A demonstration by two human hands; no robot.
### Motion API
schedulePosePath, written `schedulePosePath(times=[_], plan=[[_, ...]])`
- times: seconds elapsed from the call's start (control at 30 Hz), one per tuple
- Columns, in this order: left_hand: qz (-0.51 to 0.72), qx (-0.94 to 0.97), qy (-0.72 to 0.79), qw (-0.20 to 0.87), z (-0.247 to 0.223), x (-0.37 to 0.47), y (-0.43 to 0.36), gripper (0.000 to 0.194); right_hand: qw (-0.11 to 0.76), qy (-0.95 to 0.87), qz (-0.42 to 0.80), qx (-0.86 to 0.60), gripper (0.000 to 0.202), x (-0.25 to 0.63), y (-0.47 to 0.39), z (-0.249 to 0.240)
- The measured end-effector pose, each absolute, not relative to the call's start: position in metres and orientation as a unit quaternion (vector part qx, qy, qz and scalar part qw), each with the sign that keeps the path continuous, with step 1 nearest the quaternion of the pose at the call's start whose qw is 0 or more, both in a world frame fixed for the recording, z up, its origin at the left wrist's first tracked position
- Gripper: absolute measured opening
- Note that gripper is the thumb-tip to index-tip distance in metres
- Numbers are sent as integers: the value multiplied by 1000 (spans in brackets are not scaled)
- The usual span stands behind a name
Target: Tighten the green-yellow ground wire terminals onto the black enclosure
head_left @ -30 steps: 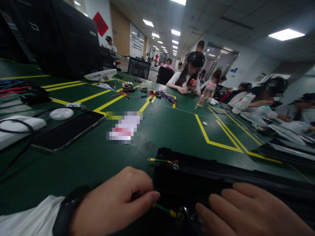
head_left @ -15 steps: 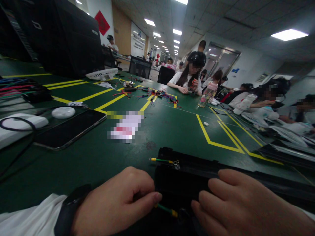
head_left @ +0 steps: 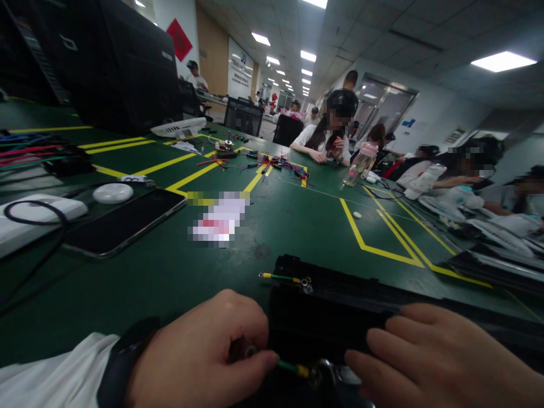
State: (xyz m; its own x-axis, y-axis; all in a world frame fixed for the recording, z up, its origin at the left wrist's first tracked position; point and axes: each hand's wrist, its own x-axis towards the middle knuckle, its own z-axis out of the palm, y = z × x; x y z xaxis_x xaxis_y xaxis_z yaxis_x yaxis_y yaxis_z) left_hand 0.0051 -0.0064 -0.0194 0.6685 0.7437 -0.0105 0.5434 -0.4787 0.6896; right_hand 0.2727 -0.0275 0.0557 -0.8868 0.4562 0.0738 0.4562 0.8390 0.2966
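Observation:
My left hand pinches a short green wire with yellow crimp sleeves, thumb against forefinger. A ring terminal shows in the gap between that thumb and finger. The wire's other end meets a fastener on a black metal part, where the shiny head of a wrench rests. Closed around the wrench's handle is my right hand, which hides most of it. Farther up on the black part, a second green wire is fixed by a nut, its free ring end sticking out leftward.
A phone, a white round case and a white box with a cable lie left. A pixelated paper lies ahead. Loose coloured wires and a pink-lidded bottle are farther back, near a seated person. Yellow tape marks the green table.
My right hand has shifted slightly right and down, and the wrench head now shows at the near fastener. The left hand keeps its pinch on the wire, with the ring terminal now visible.

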Motion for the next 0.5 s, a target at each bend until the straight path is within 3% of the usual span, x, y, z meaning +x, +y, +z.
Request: schedulePosePath(times=[0.5], plan=[[136,837,398,350,-25,5,-7,31,-13,-958,-166,-231,16,266,-26,54]])
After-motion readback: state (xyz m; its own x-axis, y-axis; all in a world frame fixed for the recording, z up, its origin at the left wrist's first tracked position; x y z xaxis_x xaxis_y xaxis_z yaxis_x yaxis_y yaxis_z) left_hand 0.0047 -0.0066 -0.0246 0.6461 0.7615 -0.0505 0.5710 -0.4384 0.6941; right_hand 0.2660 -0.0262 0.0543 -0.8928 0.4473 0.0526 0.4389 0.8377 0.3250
